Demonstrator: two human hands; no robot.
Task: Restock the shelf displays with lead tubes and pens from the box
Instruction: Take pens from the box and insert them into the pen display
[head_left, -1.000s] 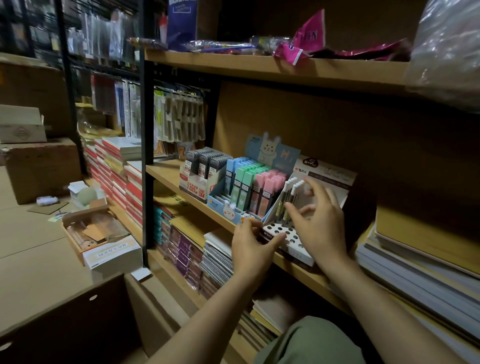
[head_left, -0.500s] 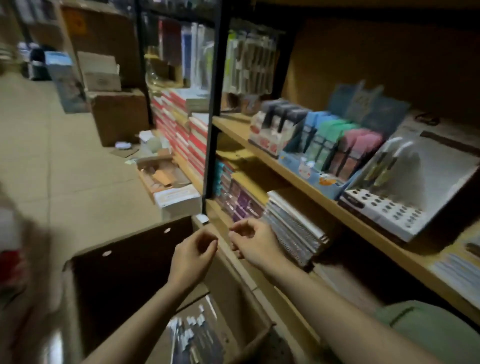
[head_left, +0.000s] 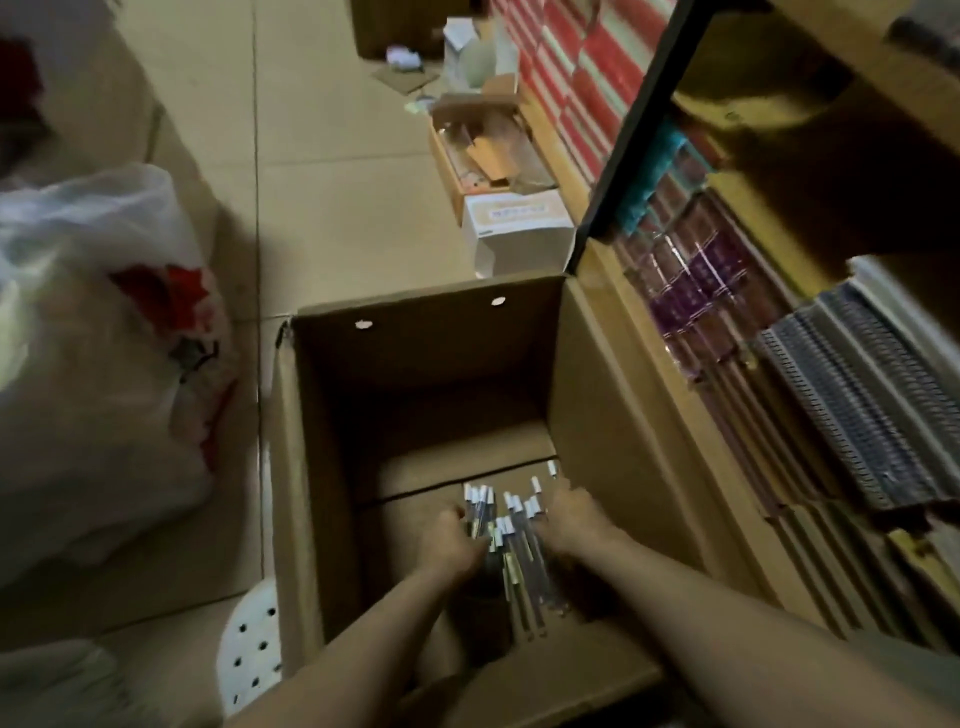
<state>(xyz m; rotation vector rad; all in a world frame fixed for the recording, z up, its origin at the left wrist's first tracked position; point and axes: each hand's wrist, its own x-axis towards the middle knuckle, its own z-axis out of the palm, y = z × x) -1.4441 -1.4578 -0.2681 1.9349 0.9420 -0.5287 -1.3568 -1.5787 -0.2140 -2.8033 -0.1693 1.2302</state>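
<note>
Both hands, left hand (head_left: 451, 538) and right hand (head_left: 570, 519), now reach down into the box (head_left: 311, 467), curled around the pens (head_left: 506, 525), having left the shelf.

Open cardboard box (head_left: 582, 395) with loose pens (head_left: 511, 540) inside

Box: tall, brown, top flaps open, two small round holes in the far wall; stands on the floor just beside the shelf unit. Pens: slim clear barrels with white caps, heaped roughly parallel on the box bottom near its right wall, caps pointing to the far side; exact count cannot be told.
</note>
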